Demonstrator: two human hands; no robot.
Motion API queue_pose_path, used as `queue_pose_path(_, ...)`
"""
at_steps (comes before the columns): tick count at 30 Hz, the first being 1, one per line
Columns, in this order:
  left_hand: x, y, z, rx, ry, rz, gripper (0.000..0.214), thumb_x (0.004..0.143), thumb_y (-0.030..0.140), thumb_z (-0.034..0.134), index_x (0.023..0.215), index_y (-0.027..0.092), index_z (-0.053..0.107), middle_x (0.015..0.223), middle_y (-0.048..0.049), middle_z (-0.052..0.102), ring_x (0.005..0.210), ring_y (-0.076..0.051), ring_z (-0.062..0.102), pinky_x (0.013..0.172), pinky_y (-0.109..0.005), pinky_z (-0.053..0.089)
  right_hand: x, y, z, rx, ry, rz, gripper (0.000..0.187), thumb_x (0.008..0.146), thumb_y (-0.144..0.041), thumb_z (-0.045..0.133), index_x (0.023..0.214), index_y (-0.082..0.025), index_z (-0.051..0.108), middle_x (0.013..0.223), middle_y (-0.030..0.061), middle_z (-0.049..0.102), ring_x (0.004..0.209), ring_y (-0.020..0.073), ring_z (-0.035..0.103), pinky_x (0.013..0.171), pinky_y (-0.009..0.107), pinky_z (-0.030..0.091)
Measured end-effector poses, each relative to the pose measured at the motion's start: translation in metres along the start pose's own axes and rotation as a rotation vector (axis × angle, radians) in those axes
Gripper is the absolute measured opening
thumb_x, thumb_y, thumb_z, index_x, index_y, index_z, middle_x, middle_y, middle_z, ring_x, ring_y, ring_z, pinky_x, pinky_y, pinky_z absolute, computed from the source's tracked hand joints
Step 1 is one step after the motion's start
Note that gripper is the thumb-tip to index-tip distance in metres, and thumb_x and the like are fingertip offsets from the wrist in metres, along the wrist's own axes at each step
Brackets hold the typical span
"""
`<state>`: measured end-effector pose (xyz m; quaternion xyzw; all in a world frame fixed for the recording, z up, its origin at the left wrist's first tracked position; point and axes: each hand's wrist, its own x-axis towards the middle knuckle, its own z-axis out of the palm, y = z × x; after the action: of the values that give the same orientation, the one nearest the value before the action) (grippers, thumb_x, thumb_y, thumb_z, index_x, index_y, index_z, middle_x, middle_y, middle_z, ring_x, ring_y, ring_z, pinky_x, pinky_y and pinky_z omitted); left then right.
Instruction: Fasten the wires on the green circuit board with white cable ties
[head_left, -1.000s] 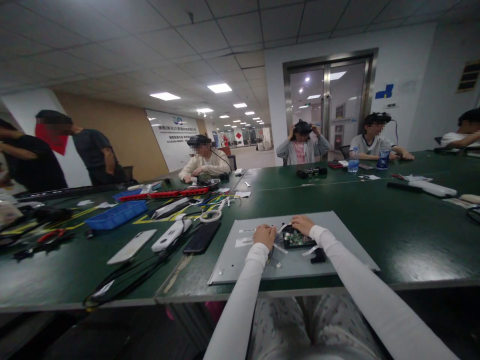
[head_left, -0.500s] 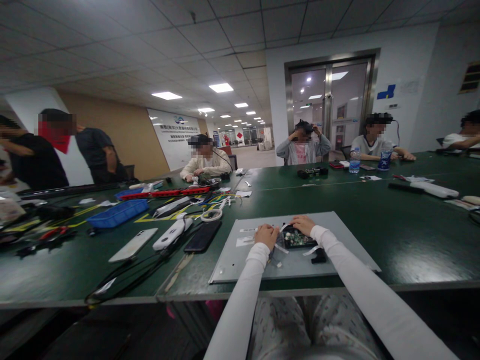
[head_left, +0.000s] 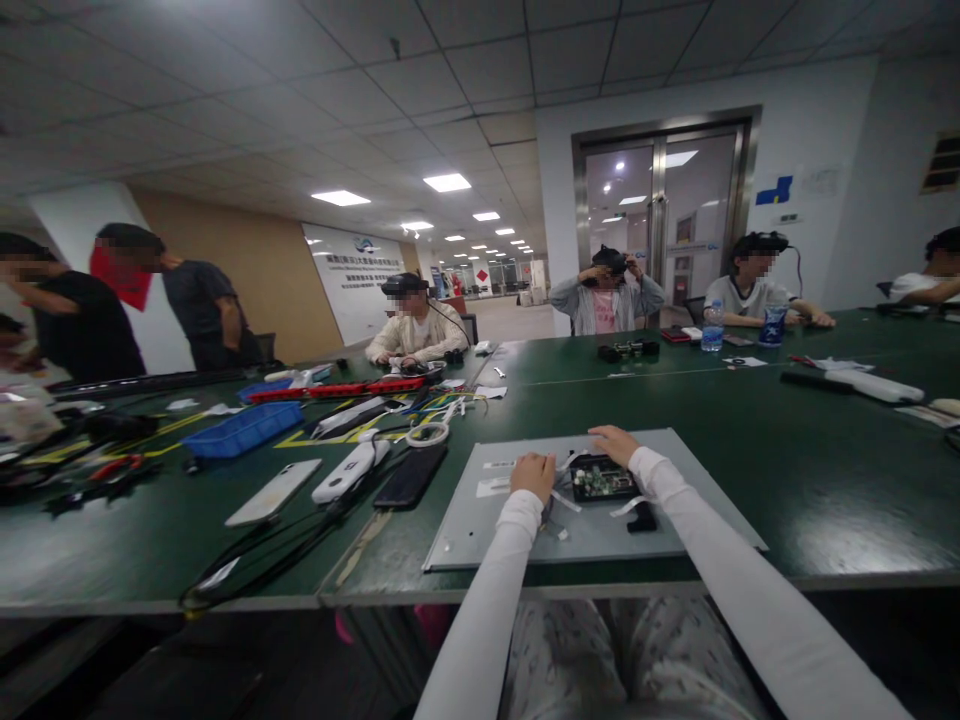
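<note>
A grey flat panel (head_left: 465, 530) lies on the table in front of me. On it sits a green circuit board (head_left: 604, 483) in a black frame, with white flat strips (head_left: 567, 503) beside it. My left hand (head_left: 533, 476) is over the panel just left of the board, fingers bent loosely, with nothing visible in them. At the board's upper right, my right hand (head_left: 616, 446) reaches over its edge with fingers stretched out to the left. A small black piece (head_left: 642, 518) lies below the board, near my right forearm.
To the left lie a dark phone (head_left: 411, 476), a white power strip (head_left: 351, 468), a white phone (head_left: 273, 492) and black cables (head_left: 300, 545). Farther off are a blue tray (head_left: 241, 430) and red strips (head_left: 337, 390). Several people sit or stand around the green table (head_left: 840, 470).
My right hand's fingers have lifted and spread slightly away from the board's top edge. My left hand has drawn a little left, away from the white strip. The view has shifted slightly.
</note>
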<state>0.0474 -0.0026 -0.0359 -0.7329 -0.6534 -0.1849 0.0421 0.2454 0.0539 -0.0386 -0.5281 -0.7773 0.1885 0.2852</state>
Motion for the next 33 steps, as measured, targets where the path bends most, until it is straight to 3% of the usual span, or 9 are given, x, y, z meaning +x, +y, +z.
queue_pose_path(4,0.0,0.001,-0.003,-0.004,-0.007,-0.006,0.044,0.084,0.038,0.025,0.085,0.017,0.063,0.089,-0.0074,0.06,0.089,-0.016,0.05,0.081,-0.026,0.034,-0.022,-0.018,-0.036,0.026,0.034,-0.103,0.034,0.075,-0.031,0.044,0.102,-0.016,0.057,0.107,0.0075,0.055,0.101,0.0174,0.048,0.089,0.03,0.034)
queue_pose_path(8,0.001,0.002,-0.006,-0.019,-0.004,-0.006,0.042,0.085,0.037,0.025,0.086,0.018,0.063,0.09,-0.0077,0.06,0.087,-0.016,0.051,0.079,-0.026,0.035,-0.067,-0.031,-0.056,0.019,0.057,-0.22,0.031,0.075,-0.031,0.045,0.1,-0.019,0.058,0.101,0.0051,0.058,0.091,0.016,0.053,0.085,0.029,0.038)
queue_pose_path(15,0.001,0.006,-0.012,-0.138,0.01,-0.034,0.035,0.084,0.031,0.03,0.09,0.019,0.062,0.092,-0.0061,0.06,0.09,-0.015,0.051,0.08,-0.026,0.035,-0.128,-0.015,-0.038,0.083,0.114,-0.306,0.028,0.072,-0.018,0.042,0.093,-0.02,0.06,0.102,0.0055,0.057,0.097,0.0153,0.05,0.088,0.032,0.037)
queue_pose_path(18,0.001,0.008,-0.018,-0.189,0.018,-0.057,0.032,0.083,0.029,0.032,0.091,0.019,0.062,0.093,-0.0054,0.06,0.091,-0.015,0.051,0.08,-0.025,0.035,-0.138,-0.003,-0.032,0.092,0.156,-0.277,0.032,0.072,-0.016,0.04,0.099,-0.021,0.058,0.107,0.0057,0.054,0.1,0.0154,0.048,0.09,0.033,0.036)
queue_pose_path(23,0.0,0.011,-0.023,-0.215,0.011,-0.082,0.033,0.083,0.027,0.031,0.09,0.019,0.062,0.09,-0.005,0.061,0.089,-0.015,0.052,0.079,-0.025,0.036,-0.153,0.005,-0.032,0.06,0.111,-0.251,0.031,0.074,-0.018,0.04,0.101,-0.022,0.056,0.103,0.0052,0.054,0.098,0.0155,0.048,0.088,0.033,0.037)
queue_pose_path(33,-0.002,0.012,-0.023,-0.184,-0.025,-0.09,0.032,0.083,0.029,0.032,0.087,0.02,0.062,0.088,-0.0048,0.061,0.089,-0.016,0.052,0.077,-0.025,0.035,-0.174,-0.015,-0.019,-0.211,0.206,-0.211,0.033,0.078,-0.035,0.041,0.108,-0.027,0.05,0.101,0.0075,0.049,0.093,0.0192,0.048,0.083,0.036,0.039)
